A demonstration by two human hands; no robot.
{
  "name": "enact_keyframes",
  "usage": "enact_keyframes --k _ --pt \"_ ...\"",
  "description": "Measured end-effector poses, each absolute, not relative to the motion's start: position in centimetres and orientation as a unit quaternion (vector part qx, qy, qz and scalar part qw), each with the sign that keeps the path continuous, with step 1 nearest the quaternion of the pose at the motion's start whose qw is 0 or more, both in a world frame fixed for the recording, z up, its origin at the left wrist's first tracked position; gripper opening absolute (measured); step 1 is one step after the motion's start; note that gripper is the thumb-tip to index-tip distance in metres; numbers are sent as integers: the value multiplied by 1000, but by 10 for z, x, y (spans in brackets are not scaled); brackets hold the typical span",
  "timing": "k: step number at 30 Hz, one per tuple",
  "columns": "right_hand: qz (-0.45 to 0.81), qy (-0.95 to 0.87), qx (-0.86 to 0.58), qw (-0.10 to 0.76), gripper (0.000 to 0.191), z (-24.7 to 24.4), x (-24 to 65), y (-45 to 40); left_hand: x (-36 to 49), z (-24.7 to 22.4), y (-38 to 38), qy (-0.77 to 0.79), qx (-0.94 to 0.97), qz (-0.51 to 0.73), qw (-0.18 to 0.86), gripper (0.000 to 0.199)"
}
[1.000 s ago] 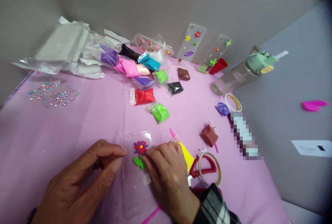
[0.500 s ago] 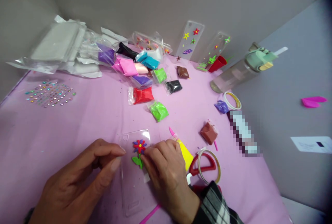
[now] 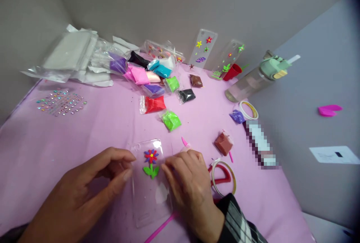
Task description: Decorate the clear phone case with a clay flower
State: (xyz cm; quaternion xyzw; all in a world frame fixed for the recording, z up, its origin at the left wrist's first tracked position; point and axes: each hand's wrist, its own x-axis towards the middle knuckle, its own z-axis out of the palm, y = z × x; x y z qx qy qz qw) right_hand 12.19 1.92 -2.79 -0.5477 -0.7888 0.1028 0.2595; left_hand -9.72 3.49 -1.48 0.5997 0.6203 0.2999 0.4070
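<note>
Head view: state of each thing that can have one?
Case, flat, flower on it
Left hand, open
Right hand, curled, grip unclear
Rear cases, propped up
Bottle, lid on
Cup, tilted
Scissors, partly hidden, open or shut unclear
Red pack, wrapped

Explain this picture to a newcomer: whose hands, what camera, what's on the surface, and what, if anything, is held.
No machine here, just a person's bare left hand and right hand, seen by a camera on that person's head. On the pink cloth between them lies a clear rectangular plastic phone case bearing a red-and-purple flower with green leaves. Beyond it are a shiny red packet and a bright green packet; farther right is a clear bottle with a pale green lid. The left hand is open, with nothing visible in it. The right hand curls at the case's right edge; whether it pinches anything is hidden.
</note>
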Motion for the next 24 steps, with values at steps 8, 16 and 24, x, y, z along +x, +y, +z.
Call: enact_keyframes --k 8,16,24 --pt "-10 -832 -541 123 20 -26 123 10 -117 -35 36 560 627 185 508 34" --pt "-27 -841 -529 112 23 -32 119 7 -114 -40 36 543 557 221 588 57" --pt "176 -761 -538 317 34 -29 119 8 -99 -49 46 452 427 360 696 44"
